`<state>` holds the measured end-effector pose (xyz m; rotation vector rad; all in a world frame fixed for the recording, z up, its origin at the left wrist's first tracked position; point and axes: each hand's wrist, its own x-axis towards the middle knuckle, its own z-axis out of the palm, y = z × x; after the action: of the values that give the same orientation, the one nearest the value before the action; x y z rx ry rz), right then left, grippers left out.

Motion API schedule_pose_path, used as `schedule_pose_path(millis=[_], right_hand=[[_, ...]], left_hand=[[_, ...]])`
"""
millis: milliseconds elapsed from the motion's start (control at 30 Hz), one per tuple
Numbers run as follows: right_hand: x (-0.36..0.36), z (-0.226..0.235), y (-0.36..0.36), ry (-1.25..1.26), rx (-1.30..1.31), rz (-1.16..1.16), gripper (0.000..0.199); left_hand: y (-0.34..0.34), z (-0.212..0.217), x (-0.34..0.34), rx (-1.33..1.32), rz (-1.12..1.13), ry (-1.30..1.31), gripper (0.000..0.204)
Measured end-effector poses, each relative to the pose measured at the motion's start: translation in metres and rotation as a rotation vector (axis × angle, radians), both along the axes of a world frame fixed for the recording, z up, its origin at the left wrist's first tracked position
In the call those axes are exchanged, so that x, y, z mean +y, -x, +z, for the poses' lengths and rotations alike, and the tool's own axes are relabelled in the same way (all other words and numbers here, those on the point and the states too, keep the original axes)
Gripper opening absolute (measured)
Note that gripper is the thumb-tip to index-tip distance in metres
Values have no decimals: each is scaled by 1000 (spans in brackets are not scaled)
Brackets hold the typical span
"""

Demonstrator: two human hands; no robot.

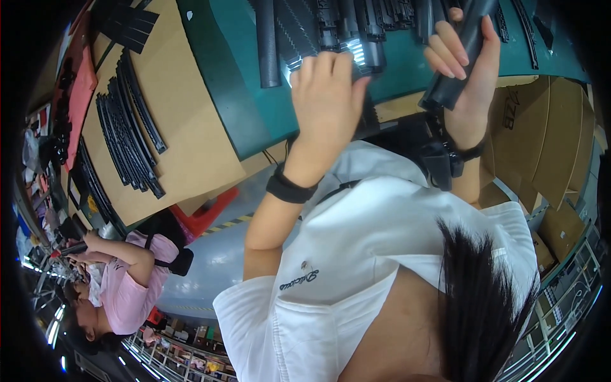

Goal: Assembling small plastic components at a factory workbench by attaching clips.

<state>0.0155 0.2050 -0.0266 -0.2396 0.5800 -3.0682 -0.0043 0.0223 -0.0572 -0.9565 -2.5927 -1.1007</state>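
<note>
Dark hair [477, 299] and a white shirt [382, 254] fill the foreground, while at 1 o'clock the right hand [468, 76] wraps its fingers around a black tube [455, 60] and the left hand [324, 95], curled at 12 o'clock, touches black parts [356, 38] on the green tabletop [242, 76].

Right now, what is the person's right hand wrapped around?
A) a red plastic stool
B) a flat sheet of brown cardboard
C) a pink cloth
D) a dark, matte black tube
D: the right hand grips a dark, matte black tube above the green table, fingers curled round it.
</note>
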Motion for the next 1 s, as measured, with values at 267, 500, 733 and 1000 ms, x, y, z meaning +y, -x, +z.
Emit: schedule_pose_path(millis=[267, 500, 733, 1000], right_hand=[[-28, 11, 3, -76, -322, -39, 39], [-46, 24, 9, -294, -643, -161, 22], [-29, 13, 8, -382, -701, -27, 20], [-32, 10, 11, -121, -476, -92, 24]], left_hand=[[8, 14, -25, -151, 89, 251, 21], [20, 7, -23, -121, -53, 193, 15], [40, 2, -20, 21, -303, 130, 7], [52, 7, -24, -61, -429, 212, 10]])
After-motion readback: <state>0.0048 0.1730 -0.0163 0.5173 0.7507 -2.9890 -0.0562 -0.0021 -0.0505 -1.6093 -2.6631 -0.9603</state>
